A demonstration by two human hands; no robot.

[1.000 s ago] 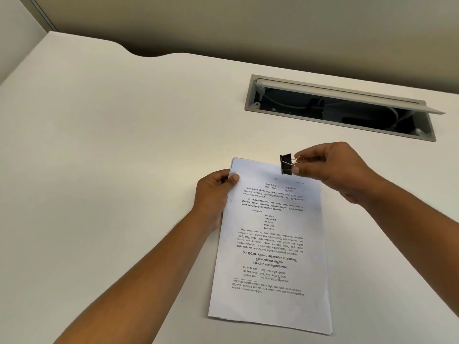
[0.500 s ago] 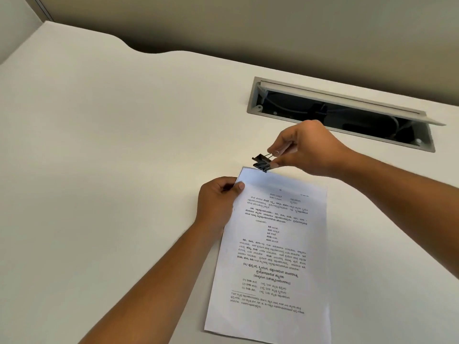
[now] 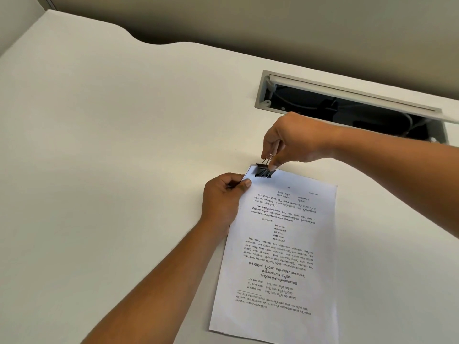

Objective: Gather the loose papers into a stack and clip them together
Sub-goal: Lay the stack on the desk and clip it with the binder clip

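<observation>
Left: bare white surface [image 3: 124, 145], nothing there that matters.

Left hand [image 3: 223, 197] pinches the far-left corner of the papers [image 3: 280, 247], thumb on top and fingers curled at the edge. The papers lie flat on the surface as one squared stack, printed side up, long axis running near to far. I can't count the sheets.

Handling, my read: paper is light and floppy, and the sheets slide on each other easily. The corner pinch right beside the clip point is the correct hold, since it stops shear where the bite lands. Holding further down would let the top sheet creep.

Binder clip [image 3: 264, 171]: black body sits on the far edge, just right of the left thumb. It looks astride the edge, but I can't tell if it's fully seated.

Right hand [image 3: 293, 140] comes from above, thumb and forefinger closed on the wire levers, other fingers tucked. The clip is small, with a stiff spring and slick levers. Grip the lever tips for leverage and expect snap-back on release. A skewed bite would crease the corner.

Far right: open cable cutout [image 3: 347, 112] in the surface, well apart from the work.
</observation>
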